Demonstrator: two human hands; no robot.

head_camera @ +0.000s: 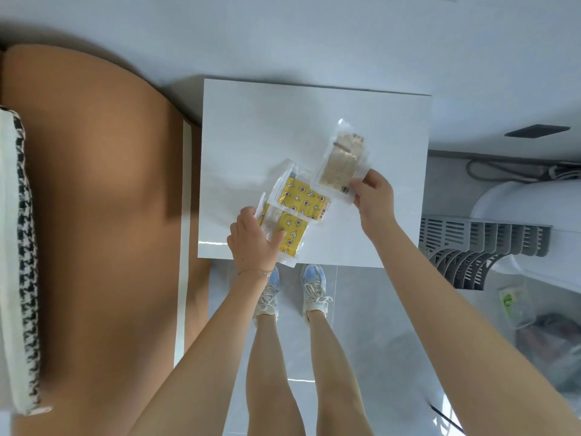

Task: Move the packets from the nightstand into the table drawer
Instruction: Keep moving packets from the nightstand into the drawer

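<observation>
The person stands at the white nightstand (251, 127), looking straight down on both bare hands. The left hand (253, 243) rests at the near edge of the top, fingers closed over the near end of the lower yellow packet (290, 236), thumb laid across its clear wrapper; that packet overhangs the near edge slightly. Just beyond the left fingertips, a 2nd yellow packet (301, 196) (same star-and-moon print) lies partly overlapping the first. The right hand (374, 196) pinches the near corner of the beige packet (341, 162) between thumb and fingers, a narrow grip on the clear plastic edge; the packet extends away from that grip toward the back of the top, and whether its far end touches the surface cannot be told. The beige packet's near left corner meets the 2nd yellow packet. All 3 packets are on or over the nightstand. Below both wrists the person's sneakers (314, 292) stand on grey floor tiles. A tan bed (94, 199) lies beyond the left hand's outer side.
</observation>
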